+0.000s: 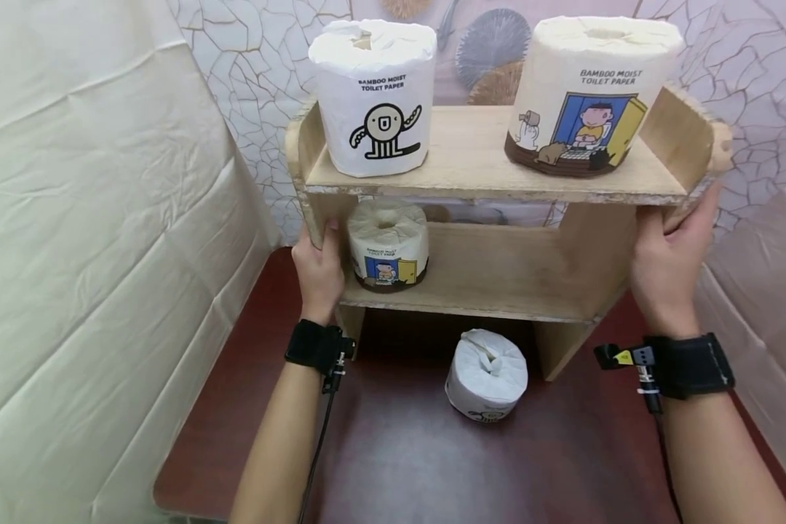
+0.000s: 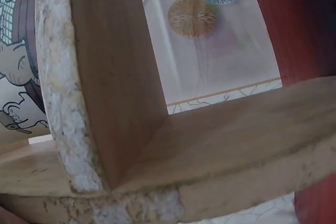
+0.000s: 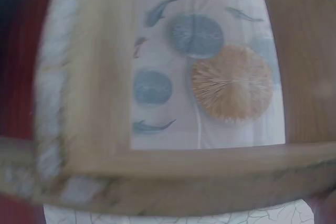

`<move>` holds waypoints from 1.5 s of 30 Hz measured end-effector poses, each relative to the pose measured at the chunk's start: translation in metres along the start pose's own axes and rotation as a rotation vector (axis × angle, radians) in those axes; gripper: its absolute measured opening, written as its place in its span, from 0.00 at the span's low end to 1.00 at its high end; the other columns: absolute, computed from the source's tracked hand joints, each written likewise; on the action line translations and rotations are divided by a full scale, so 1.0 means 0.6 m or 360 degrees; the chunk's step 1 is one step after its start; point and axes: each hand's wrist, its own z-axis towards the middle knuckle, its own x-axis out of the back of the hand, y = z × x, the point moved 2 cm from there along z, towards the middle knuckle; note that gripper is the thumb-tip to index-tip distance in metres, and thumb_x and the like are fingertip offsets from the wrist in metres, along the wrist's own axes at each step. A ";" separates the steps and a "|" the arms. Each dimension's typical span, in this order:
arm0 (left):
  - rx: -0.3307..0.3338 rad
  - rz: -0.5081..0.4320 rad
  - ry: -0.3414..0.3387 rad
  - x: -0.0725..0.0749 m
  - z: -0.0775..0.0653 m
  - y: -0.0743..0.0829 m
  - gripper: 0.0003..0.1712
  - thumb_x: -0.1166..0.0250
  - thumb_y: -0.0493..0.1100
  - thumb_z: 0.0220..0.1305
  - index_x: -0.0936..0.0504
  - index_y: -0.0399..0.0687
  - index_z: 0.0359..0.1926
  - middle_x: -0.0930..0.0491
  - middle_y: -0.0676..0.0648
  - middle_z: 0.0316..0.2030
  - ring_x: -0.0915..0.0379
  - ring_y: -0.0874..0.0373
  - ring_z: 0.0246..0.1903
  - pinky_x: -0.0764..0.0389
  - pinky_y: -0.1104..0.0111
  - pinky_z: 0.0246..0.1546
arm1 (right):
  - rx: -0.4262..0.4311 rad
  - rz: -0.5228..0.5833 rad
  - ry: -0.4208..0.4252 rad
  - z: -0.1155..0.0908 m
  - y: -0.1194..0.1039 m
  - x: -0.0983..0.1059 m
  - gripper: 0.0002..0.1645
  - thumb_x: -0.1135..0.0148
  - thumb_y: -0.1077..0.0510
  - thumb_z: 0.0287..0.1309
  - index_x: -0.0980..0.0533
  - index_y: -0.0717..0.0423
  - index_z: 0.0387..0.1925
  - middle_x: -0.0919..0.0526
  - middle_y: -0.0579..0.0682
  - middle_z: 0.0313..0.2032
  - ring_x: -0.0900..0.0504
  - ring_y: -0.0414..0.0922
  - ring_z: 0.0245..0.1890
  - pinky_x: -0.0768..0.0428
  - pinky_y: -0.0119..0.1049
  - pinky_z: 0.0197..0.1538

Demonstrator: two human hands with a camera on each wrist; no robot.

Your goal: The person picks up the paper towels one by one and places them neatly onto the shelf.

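Both hands grip a small wooden shelf [image 1: 474, 145] with chipped front edges, one at each side. The left hand [image 1: 319, 273] holds the left side panel below the top board, thumb on the inner face. On the opposite side panel, the right hand [image 1: 671, 269] grips just under the top board, its fingers partly hidden. A white toilet paper roll [image 1: 386, 102] stands at the top board's left, and a cream toilet paper roll [image 1: 579, 102] with a cartoon print at its right. Another printed roll [image 1: 388, 251] sits on the lower board, beside the left hand.
A white toilet paper roll [image 1: 487, 375] stands on the dark red table [image 1: 393, 466], before the shelf's lower opening. Pale cloth [image 1: 92, 240] hangs at the left, and more lines the right. Behind is a patterned backdrop [image 3: 178, 93] with round motifs and fish.
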 end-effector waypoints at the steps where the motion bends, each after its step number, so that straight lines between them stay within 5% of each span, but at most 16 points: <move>1: -0.0025 0.0003 0.0009 0.001 0.003 -0.001 0.18 0.40 0.43 0.81 0.20 0.35 0.62 0.33 0.44 0.21 0.44 0.58 0.20 0.37 0.66 0.31 | -0.0006 -0.0077 -0.0021 0.000 0.003 0.001 0.32 0.46 0.67 0.74 0.38 0.57 0.76 0.25 0.56 0.63 0.27 0.51 0.64 0.31 0.36 0.68; 5: -0.0089 0.0010 0.0020 0.003 0.012 -0.002 0.20 0.42 0.47 0.82 0.20 0.35 0.60 0.37 0.45 0.20 0.48 0.56 0.18 0.41 0.64 0.28 | -0.0020 -0.0304 -0.0105 -0.008 0.023 0.011 0.37 0.46 0.64 0.73 0.42 0.50 0.79 0.27 0.49 0.63 0.27 0.48 0.61 0.31 0.35 0.63; 11: -0.0054 -0.0024 0.0040 0.003 0.012 -0.006 0.19 0.40 0.44 0.81 0.21 0.38 0.65 0.16 0.36 0.38 0.33 0.57 0.28 0.32 0.66 0.37 | 0.0052 -0.0341 -0.0209 -0.028 0.054 0.028 0.42 0.48 0.66 0.70 0.48 0.49 0.81 0.33 0.50 0.70 0.30 0.50 0.64 0.32 0.38 0.63; 13: -0.0030 -0.0016 0.0035 0.000 0.010 -0.006 0.20 0.40 0.42 0.81 0.22 0.39 0.67 0.18 0.34 0.35 0.34 0.57 0.27 0.33 0.66 0.36 | 0.0098 -0.0309 -0.0231 -0.035 0.056 0.034 0.44 0.49 0.68 0.69 0.51 0.51 0.82 0.35 0.53 0.72 0.31 0.51 0.66 0.32 0.38 0.64; 18: 0.0003 0.0005 -0.0022 -0.009 0.000 0.016 0.20 0.41 0.38 0.80 0.24 0.31 0.65 0.29 0.34 0.25 0.43 0.54 0.22 0.37 0.65 0.33 | 0.0328 -0.0360 -0.0134 -0.060 0.049 0.047 0.44 0.50 0.67 0.60 0.47 0.66 0.78 0.40 0.55 0.74 0.34 0.53 0.71 0.29 0.38 0.68; 23: -0.0032 0.0000 -0.0026 -0.006 -0.007 0.051 0.18 0.42 0.35 0.80 0.24 0.27 0.62 0.24 0.31 0.29 0.39 0.53 0.24 0.34 0.65 0.37 | 0.0598 -0.0506 -0.0070 -0.092 0.045 0.050 0.35 0.46 0.60 0.60 0.39 0.79 0.63 0.46 0.64 0.76 0.45 0.59 0.78 0.41 0.51 0.78; 28: -0.0072 0.0044 -0.0005 -0.002 -0.006 0.035 0.17 0.41 0.36 0.80 0.23 0.29 0.61 0.32 0.41 0.24 0.43 0.52 0.22 0.36 0.64 0.34 | 0.0789 -0.0661 -0.0159 -0.124 0.047 0.055 0.32 0.44 0.56 0.66 0.36 0.77 0.61 0.44 0.73 0.75 0.47 0.65 0.79 0.50 0.57 0.80; 31: -0.0059 0.0051 0.0007 0.000 -0.004 0.012 0.17 0.40 0.36 0.79 0.22 0.30 0.61 0.39 0.48 0.21 0.47 0.53 0.21 0.39 0.64 0.32 | 0.0957 -0.0660 -0.0215 -0.140 0.047 0.055 0.26 0.45 0.59 0.67 0.30 0.76 0.58 0.36 0.73 0.72 0.42 0.68 0.77 0.47 0.60 0.79; 35: -0.0066 0.0038 -0.0002 0.003 -0.002 -0.004 0.17 0.40 0.40 0.80 0.21 0.34 0.62 0.40 0.48 0.21 0.47 0.54 0.20 0.39 0.64 0.31 | 0.1201 -0.0541 -0.0442 -0.155 0.044 0.047 0.18 0.48 0.65 0.64 0.20 0.75 0.48 0.23 0.74 0.61 0.29 0.69 0.70 0.36 0.53 0.76; 37: -0.0090 0.0031 -0.0013 0.004 0.000 -0.005 0.18 0.40 0.42 0.80 0.21 0.35 0.62 0.30 0.43 0.24 0.40 0.53 0.23 0.35 0.64 0.33 | 0.1277 -0.0501 -0.0659 -0.159 0.044 0.043 0.18 0.50 0.66 0.65 0.19 0.76 0.45 0.20 0.75 0.55 0.23 0.67 0.63 0.32 0.44 0.75; 41: -0.0135 0.0056 -0.0018 0.005 0.003 -0.005 0.19 0.40 0.43 0.81 0.22 0.35 0.63 0.16 0.35 0.38 0.27 0.51 0.32 0.28 0.63 0.40 | 0.1323 -0.0494 -0.1100 -0.173 0.061 0.043 0.21 0.53 0.63 0.74 0.18 0.76 0.47 0.16 0.72 0.49 0.21 0.65 0.52 0.32 0.35 0.73; 45: -0.0154 0.0092 -0.0007 0.006 -0.003 -0.006 0.20 0.41 0.45 0.82 0.22 0.35 0.63 0.21 0.39 0.30 0.31 0.51 0.26 0.28 0.63 0.38 | 0.1288 -0.0537 -0.1345 -0.202 0.087 0.050 0.24 0.55 0.57 0.80 0.17 0.71 0.51 0.14 0.65 0.50 0.21 0.61 0.52 0.36 0.35 0.74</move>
